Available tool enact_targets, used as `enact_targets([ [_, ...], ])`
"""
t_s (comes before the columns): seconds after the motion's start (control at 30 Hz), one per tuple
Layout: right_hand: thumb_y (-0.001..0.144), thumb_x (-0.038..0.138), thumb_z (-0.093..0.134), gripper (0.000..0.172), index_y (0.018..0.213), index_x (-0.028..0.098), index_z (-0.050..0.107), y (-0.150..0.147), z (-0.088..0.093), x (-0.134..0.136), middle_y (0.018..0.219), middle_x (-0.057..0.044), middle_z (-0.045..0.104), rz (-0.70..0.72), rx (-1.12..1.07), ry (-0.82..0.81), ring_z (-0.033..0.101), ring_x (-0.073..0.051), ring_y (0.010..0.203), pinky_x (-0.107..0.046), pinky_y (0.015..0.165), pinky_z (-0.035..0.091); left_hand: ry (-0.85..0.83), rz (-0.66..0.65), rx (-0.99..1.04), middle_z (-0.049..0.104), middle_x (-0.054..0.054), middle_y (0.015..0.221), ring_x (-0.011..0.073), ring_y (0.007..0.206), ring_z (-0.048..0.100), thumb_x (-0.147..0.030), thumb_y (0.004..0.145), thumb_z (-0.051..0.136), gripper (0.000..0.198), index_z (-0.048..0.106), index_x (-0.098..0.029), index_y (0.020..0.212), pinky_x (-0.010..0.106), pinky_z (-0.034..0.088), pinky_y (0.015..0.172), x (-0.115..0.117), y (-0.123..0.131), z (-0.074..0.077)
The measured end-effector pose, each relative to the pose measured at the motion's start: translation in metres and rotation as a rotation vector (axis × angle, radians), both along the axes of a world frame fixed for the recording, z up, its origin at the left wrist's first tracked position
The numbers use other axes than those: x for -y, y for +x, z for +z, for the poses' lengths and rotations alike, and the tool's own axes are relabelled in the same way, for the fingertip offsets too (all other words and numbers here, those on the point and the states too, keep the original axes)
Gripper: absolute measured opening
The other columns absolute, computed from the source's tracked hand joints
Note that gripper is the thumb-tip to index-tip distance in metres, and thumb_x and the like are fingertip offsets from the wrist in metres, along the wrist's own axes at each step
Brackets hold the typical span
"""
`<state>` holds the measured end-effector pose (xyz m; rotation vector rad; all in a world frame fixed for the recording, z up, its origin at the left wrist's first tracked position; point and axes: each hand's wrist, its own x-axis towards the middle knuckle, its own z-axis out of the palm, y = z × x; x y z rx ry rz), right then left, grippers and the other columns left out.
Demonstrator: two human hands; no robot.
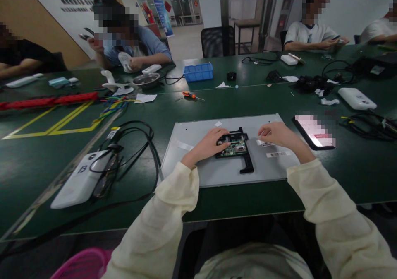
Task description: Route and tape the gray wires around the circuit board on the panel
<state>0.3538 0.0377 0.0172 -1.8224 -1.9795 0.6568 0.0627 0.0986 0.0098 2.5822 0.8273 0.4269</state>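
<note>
Two hands are working over a grey panel (223,175) that is lying flat near the front edge of the green bench (341,175). Left hand (211,144) is curling its fingers onto a circuit board (236,148) sitting in a black bracket (246,165) mid-panel; grip cannot be told. Right hand (276,134) is resting half-curled just above white labels (275,154), pinch unclear. A phone (313,132) is lying just right of the panel

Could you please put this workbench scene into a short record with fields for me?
Surface: green table with a grey panel lying flat on it
Left hand: rests on the circuit board in a black frame on the panel
Right hand: fingertips at a small label on the panel
Right of panel: phone, screen lit
Beyond panel: screwdriver, blue basket
Others: people seated across the table
</note>
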Motion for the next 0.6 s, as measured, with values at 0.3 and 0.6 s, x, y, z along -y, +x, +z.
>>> enact_targets([
  [0.3, 0.079, 0.018, 0.062, 0.013, 0.088, 0.021, 0.071, 0.001, 0.000, 0.001, 0.083, -0.005, 0.073, -0.010, 0.006, 0.015, 0.069, -0.020, 0.079, -0.033, 0.074, 0.054, -0.009, 0.013, -0.016, 0.051, 0.008, 0.136, 0.0221, 0.131, 0.041, -0.044, 0.093, 0.047, 0.041, 0.052, -0.023, 0.128, 0.040, 0.031, 0.112, 0.000, 0.000, 0.000],
  [0.6, 0.074, 0.015, 0.065, 0.016, 0.088, 0.018, 0.072, 0.004, 0.009, 0.002, 0.086, -0.006, 0.074, -0.073, -0.089, -0.093, 0.069, -0.020, 0.078, -0.033, 0.076, 0.055, 0.000, -0.003, 0.001, 0.052, 0.009, 0.135, 0.0236, 0.130, 0.043, -0.046, 0.093, 0.047, 0.042, 0.053, -0.022, 0.127, 0.041, 0.032, 0.112, -0.002, 0.000, -0.002],
])
